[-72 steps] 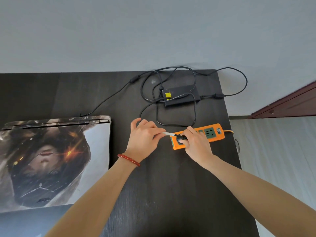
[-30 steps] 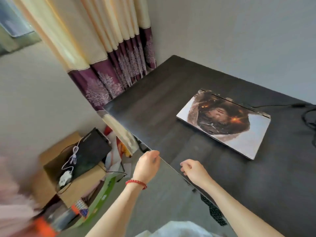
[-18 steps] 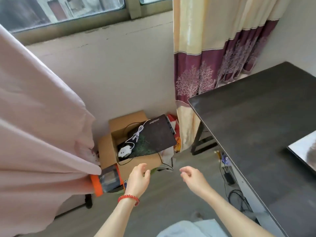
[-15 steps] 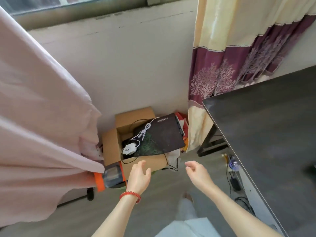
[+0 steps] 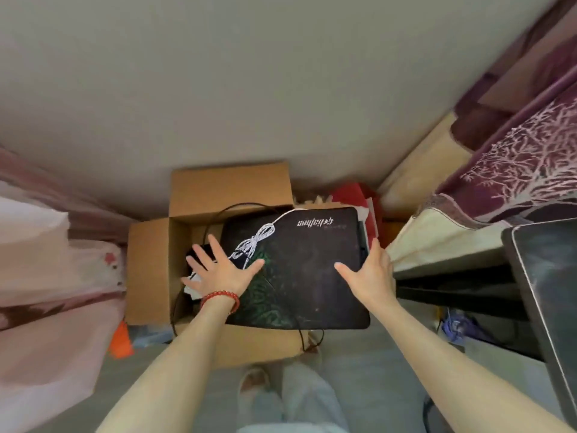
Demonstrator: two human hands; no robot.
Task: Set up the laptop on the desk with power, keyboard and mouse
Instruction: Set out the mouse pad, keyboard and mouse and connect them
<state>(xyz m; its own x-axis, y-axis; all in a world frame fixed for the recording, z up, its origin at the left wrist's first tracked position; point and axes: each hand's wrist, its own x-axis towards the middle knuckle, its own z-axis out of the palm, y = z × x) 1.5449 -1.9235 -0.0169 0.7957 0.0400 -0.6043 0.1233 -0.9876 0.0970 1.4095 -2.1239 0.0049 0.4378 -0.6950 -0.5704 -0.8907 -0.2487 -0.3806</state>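
Observation:
A black mouse pad with a green pattern lies across the top of an open cardboard box on the floor. A bundled white cable lies on the pad's left part; the white mouse it leads to is mostly hidden under my left hand. That hand is spread open over the pad's left edge, fingers straight. My right hand is open at the pad's right edge, thumb over the surface. The laptop is out of view.
The dark desk edge stands at the right, with a purple and cream curtain behind it. Pink fabric hangs at the left, an orange object below it. A thin black cable loops from the box.
I have turned away from the desk and bent down over the box. Both hands have moved from mid-air down onto the mouse pad's two sides.

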